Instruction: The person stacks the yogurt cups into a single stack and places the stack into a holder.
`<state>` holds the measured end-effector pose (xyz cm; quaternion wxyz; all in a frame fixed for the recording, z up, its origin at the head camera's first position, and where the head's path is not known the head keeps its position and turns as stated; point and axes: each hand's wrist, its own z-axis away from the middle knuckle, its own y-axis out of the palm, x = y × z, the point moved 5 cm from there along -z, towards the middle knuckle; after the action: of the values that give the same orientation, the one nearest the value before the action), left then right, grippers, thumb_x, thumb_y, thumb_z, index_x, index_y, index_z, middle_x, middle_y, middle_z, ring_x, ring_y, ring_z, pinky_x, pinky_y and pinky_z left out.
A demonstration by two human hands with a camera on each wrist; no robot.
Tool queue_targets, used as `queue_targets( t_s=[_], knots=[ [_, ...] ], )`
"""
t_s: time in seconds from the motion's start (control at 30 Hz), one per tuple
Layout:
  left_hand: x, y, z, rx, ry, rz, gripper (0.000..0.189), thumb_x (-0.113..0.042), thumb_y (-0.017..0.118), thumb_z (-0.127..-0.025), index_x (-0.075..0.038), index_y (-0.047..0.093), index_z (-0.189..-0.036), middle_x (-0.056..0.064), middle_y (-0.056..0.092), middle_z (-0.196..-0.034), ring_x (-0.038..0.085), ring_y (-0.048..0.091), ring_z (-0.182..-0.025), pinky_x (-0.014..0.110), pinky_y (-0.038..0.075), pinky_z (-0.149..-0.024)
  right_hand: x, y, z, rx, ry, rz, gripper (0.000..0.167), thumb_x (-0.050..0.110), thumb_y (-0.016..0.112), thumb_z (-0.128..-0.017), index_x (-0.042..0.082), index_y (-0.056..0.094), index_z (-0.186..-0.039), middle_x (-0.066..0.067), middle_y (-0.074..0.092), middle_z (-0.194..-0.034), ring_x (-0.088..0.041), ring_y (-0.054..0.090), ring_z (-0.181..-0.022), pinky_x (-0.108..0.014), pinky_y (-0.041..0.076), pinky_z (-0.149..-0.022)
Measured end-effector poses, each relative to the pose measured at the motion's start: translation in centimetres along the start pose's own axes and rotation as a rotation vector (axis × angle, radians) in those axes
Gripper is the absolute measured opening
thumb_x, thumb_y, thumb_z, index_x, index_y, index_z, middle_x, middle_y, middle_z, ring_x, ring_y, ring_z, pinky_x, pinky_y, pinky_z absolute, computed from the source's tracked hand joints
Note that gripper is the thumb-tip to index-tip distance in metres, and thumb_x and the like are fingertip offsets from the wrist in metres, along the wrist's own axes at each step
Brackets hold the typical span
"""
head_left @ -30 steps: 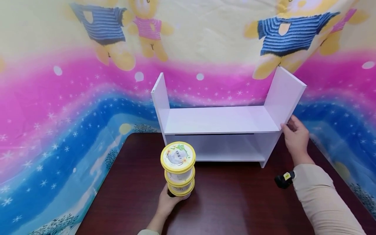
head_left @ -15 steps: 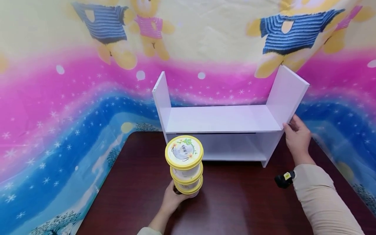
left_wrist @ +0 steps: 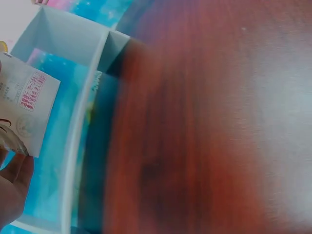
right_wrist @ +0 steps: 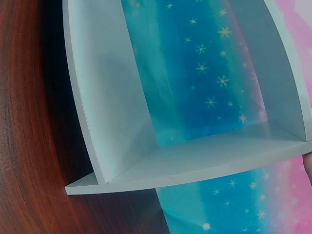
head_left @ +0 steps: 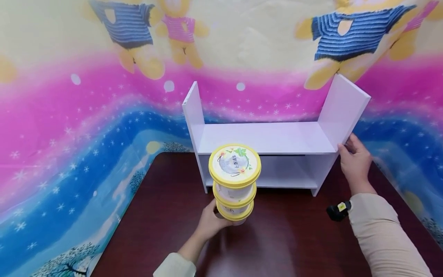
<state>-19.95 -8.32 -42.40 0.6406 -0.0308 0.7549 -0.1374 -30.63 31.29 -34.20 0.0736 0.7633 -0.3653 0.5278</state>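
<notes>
Three white paper tubs with yellow lids (head_left: pixel 234 165) stand stacked, slightly tilted, in front of the shelf in the head view. My left hand (head_left: pixel 212 223) grips the lowest tub from the left, its far fingers hidden behind it. In the left wrist view a printed tub (left_wrist: pixel 29 107) shows at the left edge with fingers (left_wrist: pixel 17 180) against it. The white two-tier shelf (head_left: pixel 266 138) stands at the back of the table. My right hand (head_left: pixel 356 161) holds the outer right side panel (head_left: pixel 342 107), thumb on its front edge.
A dark reddish-brown table (head_left: pixel 277 238) lies under everything. Behind it hangs a colourful cloth (head_left: pixel 104 127) with bears and snowflakes. A black wrist device (head_left: pixel 337 211) sits beside the right sleeve (head_left: pixel 387 234).
My left hand has carried the stack of tubs right and forward, toward the shelf, and the top lid looks larger. My right hand stays at the side panel. The head view has shifted slightly.
</notes>
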Motion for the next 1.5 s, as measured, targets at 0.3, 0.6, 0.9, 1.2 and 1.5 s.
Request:
queue_targets(
  t_s=[0.3, 0.6, 0.9, 1.2, 1.5],
  knots=[
    [-2.9, -0.2, -2.1, 0.067, 0.099, -0.031, 0.057, -0.012, 0.077, -0.062, -0.012, 0.051, -0.113, -0.001, 0.056, -0.102, 0.015, 0.05, -0.095, 0.033, 0.041, -0.078, 0.3, 0.0, 0.0, 0.007, -0.033, 0.035, 0.042, 0.016, 0.056, -0.084, 0.034, 0.047, -0.121, -0.001, 0.054, -0.116, -0.003, 0.051, -0.094, -0.025, 0.042, -0.081],
    [-5.5, 0.5, -4.4, 0.153, 0.103, -0.036, 0.054, -0.012, 0.076, -0.064, -0.014, 0.051, -0.112, -0.003, 0.056, -0.101, 0.013, 0.051, -0.093, 0.032, 0.042, -0.075, 0.1, -0.1, 0.0, 0.002, -0.029, 0.042, 0.042, 0.015, 0.056, -0.084, 0.033, 0.048, -0.121, -0.001, 0.055, -0.115, -0.003, 0.051, -0.093, -0.023, 0.042, -0.08],
    [-7.2, 0.8, -7.8, 0.159, 0.141, -0.008, 0.053, -0.018, 0.077, -0.063, -0.02, 0.053, -0.109, -0.007, 0.056, -0.101, 0.011, 0.048, -0.097, 0.035, 0.039, -0.081, 0.2, -0.1, 0.0, 0.017, -0.016, 0.063, 0.042, 0.015, 0.055, -0.085, 0.035, 0.047, -0.121, 0.0, 0.054, -0.115, -0.004, 0.051, -0.095, -0.024, 0.043, -0.079],
    [-8.8, 0.2, -10.8, 0.145, 0.158, -0.01, 0.057, -0.019, 0.077, -0.063, -0.022, 0.052, -0.113, -0.008, 0.055, -0.102, 0.009, 0.05, -0.093, 0.03, 0.043, -0.075, 0.2, 0.2, 0.0, 0.009, 0.006, 0.057, 0.042, 0.013, 0.054, -0.085, 0.033, 0.048, -0.121, -0.002, 0.054, -0.115, -0.002, 0.051, -0.093, -0.022, 0.042, -0.079],
    [-10.6, -0.1, -12.8, 0.132, 0.089, 0.052, 0.055, -0.021, 0.077, -0.063, -0.023, 0.053, -0.112, -0.007, 0.055, -0.103, 0.012, 0.048, -0.096, 0.031, 0.043, -0.074, 0.2, 0.0, -0.1, 0.028, 0.02, 0.071, 0.043, 0.015, 0.054, -0.085, 0.034, 0.046, -0.122, -0.004, 0.053, -0.117, -0.004, 0.05, -0.096, -0.025, 0.041, -0.081]
  ],
)
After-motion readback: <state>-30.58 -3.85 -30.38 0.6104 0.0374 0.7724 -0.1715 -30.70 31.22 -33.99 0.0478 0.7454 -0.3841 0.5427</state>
